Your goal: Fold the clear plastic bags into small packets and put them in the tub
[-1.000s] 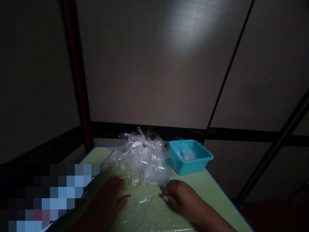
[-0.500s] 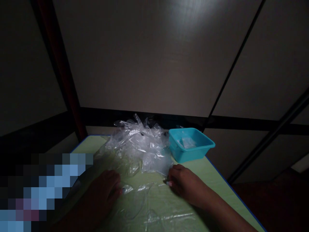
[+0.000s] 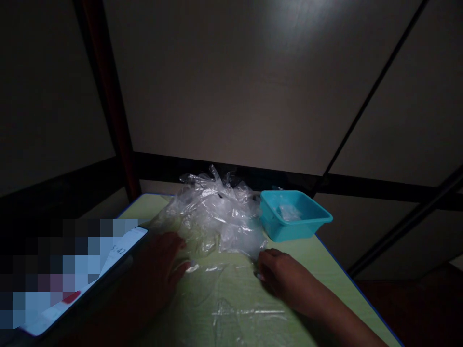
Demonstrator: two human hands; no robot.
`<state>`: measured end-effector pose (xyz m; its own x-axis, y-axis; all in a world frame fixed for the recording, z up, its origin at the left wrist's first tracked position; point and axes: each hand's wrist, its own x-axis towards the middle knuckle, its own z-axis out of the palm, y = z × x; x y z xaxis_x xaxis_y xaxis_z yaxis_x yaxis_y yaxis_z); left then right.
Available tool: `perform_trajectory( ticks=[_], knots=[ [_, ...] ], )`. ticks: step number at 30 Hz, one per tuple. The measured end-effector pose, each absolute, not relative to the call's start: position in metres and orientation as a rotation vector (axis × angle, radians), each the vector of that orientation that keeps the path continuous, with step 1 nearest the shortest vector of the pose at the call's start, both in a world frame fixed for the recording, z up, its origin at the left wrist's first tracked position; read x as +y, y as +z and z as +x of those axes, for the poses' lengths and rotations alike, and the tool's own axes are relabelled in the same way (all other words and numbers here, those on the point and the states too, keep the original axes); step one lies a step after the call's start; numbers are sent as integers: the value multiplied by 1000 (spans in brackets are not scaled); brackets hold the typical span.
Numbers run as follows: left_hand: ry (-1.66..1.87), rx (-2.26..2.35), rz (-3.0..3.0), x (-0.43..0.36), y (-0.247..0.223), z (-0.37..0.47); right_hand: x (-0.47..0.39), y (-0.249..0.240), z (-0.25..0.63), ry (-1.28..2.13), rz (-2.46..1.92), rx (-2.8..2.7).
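Note:
A thin clear plastic sheet or glove (image 3: 231,294) lies flat on the pale green table between my hands. At its left edge is my left hand (image 3: 162,270), dark in shadow, its thumb apart from the fingers and touching the plastic. My right hand (image 3: 280,272) has its fingers curled together at the plastic's upper right; what they pinch, if anything, is too small to make out. Behind the hands rises a heap of crumpled clear plastic (image 3: 220,212). To its right stands a turquoise basin (image 3: 289,231) with a folded clear plastic piece (image 3: 289,212) inside.
A lit screen (image 3: 108,270), partly pixelated, stands at the left beside my left forearm. The green table (image 3: 329,270) has a blue edge at the right. Behind it are dark panelled doors (image 3: 231,86) with a black band.
The view has shifted, so the table things appear further right and more of the screen shows. My left thumb and fingers have spread apart. My right hand remains near the sheet's upper right.

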<state>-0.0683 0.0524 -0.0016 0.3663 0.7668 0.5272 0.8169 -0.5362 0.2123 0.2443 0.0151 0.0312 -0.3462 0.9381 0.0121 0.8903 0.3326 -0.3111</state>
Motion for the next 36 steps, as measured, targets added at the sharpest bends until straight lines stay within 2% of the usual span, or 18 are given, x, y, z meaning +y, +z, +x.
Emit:
perform_trajectory(
  ticks=[4, 9, 12, 16, 18, 22, 25, 29, 31, 36],
  knots=[
    [-866, -1216, -2714, 40, -1, -61, 15, 30, 244, 350, -1667, -2408],
    [-381, -930, -3219, 28, 14, -53, 15, 35, 244, 299, -1709, -2388],
    [-174, -883, -3372, 25, 23, -52, 16, 40, 242, 274, -1757, -2402],
    [-132, -933, -3402, 26, 23, -58, 6, 50, 235, 242, -1757, -2383],
    [-115, -971, -3398, 28, 17, -61, -7, 60, 229, 368, -1632, -2369],
    [-102, -1045, -3374, 29, 8, -64, -33, 75, 218, 956, -1216, -2412],
    [-92, -1061, -3364, 29, 7, -63, -44, 58, 218, 1181, -889, -2653],
    [-78, -1037, -3384, 30, 10, -62, -49, 7, 232, 970, -969, -2748],
    [-59, -1017, -3407, 32, 10, -63, -51, -9, 238, 973, -923, -2847],
    [-58, -1036, -3406, 35, 3, -66, -54, -10, 236, 929, -942, -2823]
  ],
)
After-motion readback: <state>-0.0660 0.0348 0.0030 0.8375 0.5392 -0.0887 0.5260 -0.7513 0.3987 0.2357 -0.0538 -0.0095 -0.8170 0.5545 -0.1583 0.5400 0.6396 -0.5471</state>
